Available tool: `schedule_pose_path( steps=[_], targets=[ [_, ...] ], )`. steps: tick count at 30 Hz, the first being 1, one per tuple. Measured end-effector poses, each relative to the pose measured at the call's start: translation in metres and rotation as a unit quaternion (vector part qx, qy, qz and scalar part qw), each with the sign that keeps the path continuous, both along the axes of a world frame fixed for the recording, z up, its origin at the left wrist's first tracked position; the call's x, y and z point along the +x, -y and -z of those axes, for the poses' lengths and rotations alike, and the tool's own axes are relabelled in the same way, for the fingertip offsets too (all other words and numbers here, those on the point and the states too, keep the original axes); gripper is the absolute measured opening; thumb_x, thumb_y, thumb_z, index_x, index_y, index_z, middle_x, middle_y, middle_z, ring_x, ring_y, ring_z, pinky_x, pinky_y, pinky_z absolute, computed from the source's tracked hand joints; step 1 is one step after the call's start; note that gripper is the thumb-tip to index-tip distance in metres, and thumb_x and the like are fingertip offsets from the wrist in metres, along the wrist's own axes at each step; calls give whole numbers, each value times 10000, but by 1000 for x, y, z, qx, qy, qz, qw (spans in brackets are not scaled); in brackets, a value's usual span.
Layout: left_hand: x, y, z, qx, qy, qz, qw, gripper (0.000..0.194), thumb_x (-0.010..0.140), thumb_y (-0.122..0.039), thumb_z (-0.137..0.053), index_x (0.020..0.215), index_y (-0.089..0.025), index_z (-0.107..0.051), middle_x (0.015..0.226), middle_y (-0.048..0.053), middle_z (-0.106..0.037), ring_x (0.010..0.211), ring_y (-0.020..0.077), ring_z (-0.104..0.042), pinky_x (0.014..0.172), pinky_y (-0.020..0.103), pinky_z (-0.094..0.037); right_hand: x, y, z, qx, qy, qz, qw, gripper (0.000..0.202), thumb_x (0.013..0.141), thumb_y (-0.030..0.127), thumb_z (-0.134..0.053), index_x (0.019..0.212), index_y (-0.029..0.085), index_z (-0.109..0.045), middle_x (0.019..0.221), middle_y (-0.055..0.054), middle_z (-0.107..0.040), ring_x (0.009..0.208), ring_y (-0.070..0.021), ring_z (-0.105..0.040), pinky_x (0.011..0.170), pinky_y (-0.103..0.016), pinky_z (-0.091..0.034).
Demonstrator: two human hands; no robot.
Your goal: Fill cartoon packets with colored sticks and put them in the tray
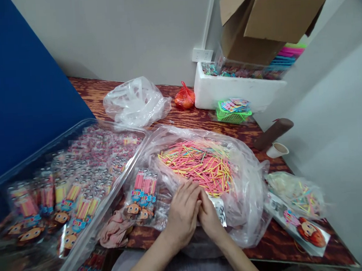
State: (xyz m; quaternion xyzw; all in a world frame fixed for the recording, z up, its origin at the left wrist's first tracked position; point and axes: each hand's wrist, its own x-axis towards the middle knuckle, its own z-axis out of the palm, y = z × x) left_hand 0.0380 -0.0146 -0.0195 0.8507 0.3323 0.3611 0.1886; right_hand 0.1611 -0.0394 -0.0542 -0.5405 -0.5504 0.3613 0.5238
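My left hand point(183, 211) and my right hand point(209, 212) are pressed against each other, fingers together, at the near edge of a big clear plastic bag point(249, 201). Whatever may lie between the palms is hidden. Just beyond my fingertips, the open bag holds a heap of thin candy-coloured sticks point(198, 163), pink, yellow and some green-blue. Left of my hands lie filled stick packets point(144, 191) with a cartoon face printed on them. A crumpled pink cloth point(116, 229) rests beside these packets.
A large clear tub point(133, 154) full of packets point(87, 165) stands at left. Behind are an empty-looking plastic bag point(136, 103), a red bag point(185, 97), a green basket point(233, 115) and a foam box point(236, 91). At right are a paper cup point(276, 150) and a printed wrapper point(303, 226).
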Motion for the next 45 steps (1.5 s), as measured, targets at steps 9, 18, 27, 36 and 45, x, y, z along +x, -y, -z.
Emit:
schedule_pose_path(
  steps=[9,18,27,36,45],
  targets=[
    [-1,25,18,-163,111,-103,975,527,974,-171,-389,1484,-226,-271,1473,135,-440,1367,231,-413,1104,477,-402,8,4,-8,-71,-50,2,996,207,951,356,-517,1026,221,-653,996,-47,-680,915,-198,-623,829,-298,-481],
    [-3,13,38,-77,-56,-61,994,492,907,-82,-412,1393,-159,-409,1297,156,-556,1235,273,-499,1039,514,-434,18,3,-19,-33,-69,5,997,179,952,266,-512,934,226,-685,922,-18,-688,900,-180,-617,859,-279,-450],
    [4,4,18,-58,-187,-56,979,388,822,-229,-651,1191,-219,-530,1079,52,-581,1101,268,-537,1112,569,-285,24,-1,-37,-10,-50,-1,999,185,937,254,-525,949,225,-707,928,-30,-705,920,-198,-634,853,-296,-466],
    [14,0,27,-26,-134,-81,987,280,850,-147,-567,1125,-192,-543,972,54,-585,1001,260,-552,1053,568,-348,23,3,-47,5,-60,-13,998,192,940,248,-529,968,241,-719,943,-38,-704,935,-211,-630,867,-326,-481],
    [9,-1,40,-29,-82,-72,994,218,970,-166,-417,1065,-178,-613,854,51,-557,828,207,-528,714,323,-450,22,5,-49,10,-54,-10,998,185,938,259,-534,958,233,-716,932,-36,-704,920,-207,-633,852,-317,-489]
  ],
)
